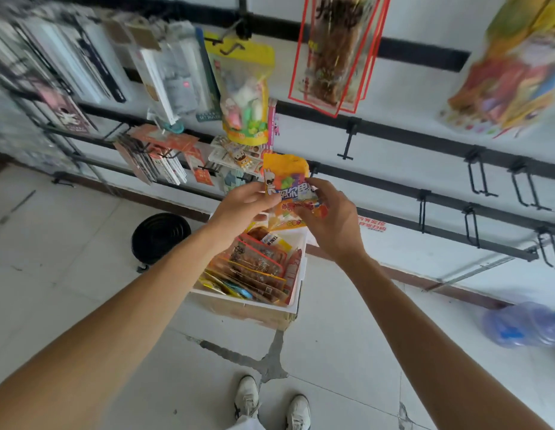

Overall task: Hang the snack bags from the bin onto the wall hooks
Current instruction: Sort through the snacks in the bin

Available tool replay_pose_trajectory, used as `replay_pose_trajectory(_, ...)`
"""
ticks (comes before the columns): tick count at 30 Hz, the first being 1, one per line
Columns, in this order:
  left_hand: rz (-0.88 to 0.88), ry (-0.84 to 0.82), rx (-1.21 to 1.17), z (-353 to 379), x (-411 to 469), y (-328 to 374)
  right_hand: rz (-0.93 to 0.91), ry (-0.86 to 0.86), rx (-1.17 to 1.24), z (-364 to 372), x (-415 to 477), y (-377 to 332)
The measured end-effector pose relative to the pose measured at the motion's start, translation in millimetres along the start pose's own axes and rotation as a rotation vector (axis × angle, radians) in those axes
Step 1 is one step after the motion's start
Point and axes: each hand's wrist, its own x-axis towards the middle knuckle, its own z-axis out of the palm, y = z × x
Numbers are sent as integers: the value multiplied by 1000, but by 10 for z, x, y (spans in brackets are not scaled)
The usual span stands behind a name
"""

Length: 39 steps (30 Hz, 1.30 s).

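Note:
I hold an orange snack bag (287, 178) with a cartoon rabbit and blue lettering upright over the bin. My left hand (242, 206) pinches its left edge and my right hand (329, 218) grips its right side. Below them stands the white bin (296, 287) on a cardboard box, filled with several red-edged and yellow snack bags (254, 265). Black wall hooks (349, 141) stick out from rails on the white wall, and several to the right (476, 178) are bare. A yellow bag (245, 94) and red-edged bags (335, 51) hang higher up.
Stationery packs (164, 72) hang at the left on the rails. A large colourful bag (515, 66) hangs at the top right. A black round stool (159, 235) stands left of the bin. A blue water jug (524, 324) lies on the floor at the right. My shoes (273, 401) are on the tiles.

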Motion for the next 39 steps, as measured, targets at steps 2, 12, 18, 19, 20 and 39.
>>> replay_pose_trajectory(2,45,16,2,26,-75,179,-57,11,-10,-152,-13,-142)
replay_pose_trajectory(12,292,59,83,298,-408,1038,-248,27,-62,-991,-15,-612)
replay_pose_trajectory(18,375,82,99,366,-505,1564,-313,64,-50,-1739,207,-966)
replay_pose_trajectory(19,394,80,107,387,-521,1653,-301,90,-35,-1856,255,-1035)
replay_pose_trajectory(20,412,70,116,416,-548,1746,-300,114,-28,-1966,308,-1106)
replay_pose_trajectory(39,629,-149,73,775,-644,2796,-396,87,-227,-3050,648,-2139)
